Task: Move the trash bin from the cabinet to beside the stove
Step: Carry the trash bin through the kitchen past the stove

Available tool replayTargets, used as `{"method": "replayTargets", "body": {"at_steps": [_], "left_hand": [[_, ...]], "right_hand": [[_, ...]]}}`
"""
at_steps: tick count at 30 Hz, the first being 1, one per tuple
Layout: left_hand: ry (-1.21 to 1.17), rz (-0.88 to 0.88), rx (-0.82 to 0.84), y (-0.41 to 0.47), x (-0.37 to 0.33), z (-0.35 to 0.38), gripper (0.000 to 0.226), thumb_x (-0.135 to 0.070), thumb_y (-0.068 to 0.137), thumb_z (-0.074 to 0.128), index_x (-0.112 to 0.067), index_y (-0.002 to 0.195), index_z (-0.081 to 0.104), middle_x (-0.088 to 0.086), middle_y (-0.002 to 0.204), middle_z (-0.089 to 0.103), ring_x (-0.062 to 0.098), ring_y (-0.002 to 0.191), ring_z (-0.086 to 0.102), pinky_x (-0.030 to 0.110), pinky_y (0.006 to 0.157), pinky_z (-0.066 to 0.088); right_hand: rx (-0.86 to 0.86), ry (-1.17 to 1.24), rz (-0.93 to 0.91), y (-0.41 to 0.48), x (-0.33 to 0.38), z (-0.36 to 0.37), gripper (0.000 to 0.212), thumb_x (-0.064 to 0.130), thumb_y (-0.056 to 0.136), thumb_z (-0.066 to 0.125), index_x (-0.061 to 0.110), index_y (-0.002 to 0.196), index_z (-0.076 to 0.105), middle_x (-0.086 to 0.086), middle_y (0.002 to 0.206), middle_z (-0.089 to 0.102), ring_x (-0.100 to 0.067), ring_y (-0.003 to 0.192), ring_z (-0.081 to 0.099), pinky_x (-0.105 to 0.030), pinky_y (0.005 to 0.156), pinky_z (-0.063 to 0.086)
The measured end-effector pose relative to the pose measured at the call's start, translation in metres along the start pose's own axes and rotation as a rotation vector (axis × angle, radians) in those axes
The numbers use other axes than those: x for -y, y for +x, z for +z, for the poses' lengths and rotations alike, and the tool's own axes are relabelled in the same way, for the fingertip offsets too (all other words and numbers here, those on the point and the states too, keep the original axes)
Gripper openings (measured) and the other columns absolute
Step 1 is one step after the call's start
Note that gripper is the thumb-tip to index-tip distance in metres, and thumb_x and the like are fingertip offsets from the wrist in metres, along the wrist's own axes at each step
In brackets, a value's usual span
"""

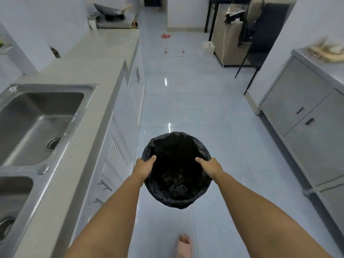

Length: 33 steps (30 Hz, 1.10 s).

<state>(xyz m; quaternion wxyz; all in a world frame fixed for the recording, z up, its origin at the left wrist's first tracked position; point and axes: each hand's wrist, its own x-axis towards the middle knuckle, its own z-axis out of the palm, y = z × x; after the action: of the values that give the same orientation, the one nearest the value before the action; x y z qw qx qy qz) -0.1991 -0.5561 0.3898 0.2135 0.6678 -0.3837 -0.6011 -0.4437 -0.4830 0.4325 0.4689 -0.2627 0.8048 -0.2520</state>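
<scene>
A round trash bin (176, 146) lined with a black bag hangs above the tiled floor, in the aisle's middle. My left hand (144, 167) grips its left rim with the thumb inside. On the right rim my right hand (209, 166) holds the same way. Crumpled black plastic lies at the bin's bottom. The stove (115, 22), with a dark wok on it, stands at the far end of the left counter (104, 53).
A steel double sink (37, 120) is set in the left counter, white cabinet doors (121, 155) below. Grey metal cabinets (305, 116) line the right side. Far ahead are a red scrap (165, 35) on the floor, a white container (208, 47) and a chair (255, 40). My foot (184, 244) shows below.
</scene>
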Motion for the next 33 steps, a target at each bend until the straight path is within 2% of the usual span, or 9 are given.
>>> {"method": "replayTargets", "body": {"at_steps": [3,5,14,18,23,29,33], "left_hand": [[-0.011,0.014,-0.003,0.042,-0.034,0.006,0.114,-0.073,0.058,0.066,-0.007,0.15,0.05,0.017,0.142,0.063,0.039,0.124,0.064,0.053,0.106,0.052],[-0.019,0.013,-0.005,0.071,-0.059,0.008,0.123,-0.076,0.048,0.065,-0.009,0.151,0.049,0.017,0.142,0.063,0.039,0.124,0.064,0.053,0.106,0.052],[-0.046,-0.009,0.0,0.208,-0.174,-0.004,0.119,-0.073,0.053,0.067,-0.009,0.151,0.047,0.016,0.141,0.062,0.038,0.123,0.064,0.052,0.105,0.053],[-0.024,-0.01,0.018,0.269,-0.237,-0.012,0.101,-0.063,0.074,0.068,-0.008,0.154,0.042,0.018,0.146,0.059,0.039,0.127,0.061,0.049,0.105,0.052],[-0.01,0.028,0.018,0.34,-0.312,-0.019,0.089,-0.055,0.087,0.067,-0.007,0.156,0.038,0.019,0.15,0.055,0.04,0.131,0.058,0.048,0.108,0.05],[-0.012,0.046,0.028,0.434,-0.385,-0.023,0.119,-0.07,0.058,0.069,-0.008,0.155,0.042,0.018,0.146,0.058,0.041,0.127,0.061,0.054,0.108,0.051],[-0.025,0.037,0.037,0.5,-0.43,-0.013,0.126,-0.075,0.05,0.067,-0.01,0.155,0.044,0.017,0.147,0.059,0.041,0.128,0.061,0.055,0.108,0.05]], "right_hand": [[0.003,-0.015,-0.016,0.043,0.043,-0.01,0.074,0.048,0.092,0.059,0.005,0.148,0.034,-0.019,0.149,0.046,-0.04,0.131,0.05,-0.046,0.104,0.046],[0.006,-0.022,-0.021,0.074,0.072,-0.015,0.073,0.047,0.092,0.059,0.005,0.147,0.034,-0.019,0.148,0.047,-0.039,0.13,0.051,-0.046,0.104,0.046],[0.04,-0.038,-0.028,0.205,0.199,-0.002,0.072,0.047,0.092,0.059,0.004,0.146,0.036,-0.02,0.146,0.049,-0.04,0.129,0.052,-0.046,0.105,0.047],[0.019,-0.038,-0.012,0.262,0.264,0.007,0.074,0.048,0.092,0.059,0.005,0.147,0.036,-0.02,0.147,0.048,-0.041,0.129,0.052,-0.048,0.106,0.047],[-0.005,-0.014,-0.011,0.326,0.339,0.01,0.074,0.048,0.092,0.058,0.006,0.148,0.034,-0.02,0.15,0.045,-0.041,0.132,0.05,-0.05,0.107,0.046],[-0.013,-0.01,-0.013,0.408,0.416,0.008,0.077,0.05,0.091,0.058,0.005,0.148,0.033,-0.02,0.149,0.045,-0.041,0.132,0.05,-0.05,0.107,0.046],[0.003,-0.016,-0.015,0.475,0.462,0.003,0.076,0.049,0.093,0.057,0.005,0.149,0.031,-0.02,0.151,0.043,-0.041,0.133,0.048,-0.049,0.108,0.045]]}}
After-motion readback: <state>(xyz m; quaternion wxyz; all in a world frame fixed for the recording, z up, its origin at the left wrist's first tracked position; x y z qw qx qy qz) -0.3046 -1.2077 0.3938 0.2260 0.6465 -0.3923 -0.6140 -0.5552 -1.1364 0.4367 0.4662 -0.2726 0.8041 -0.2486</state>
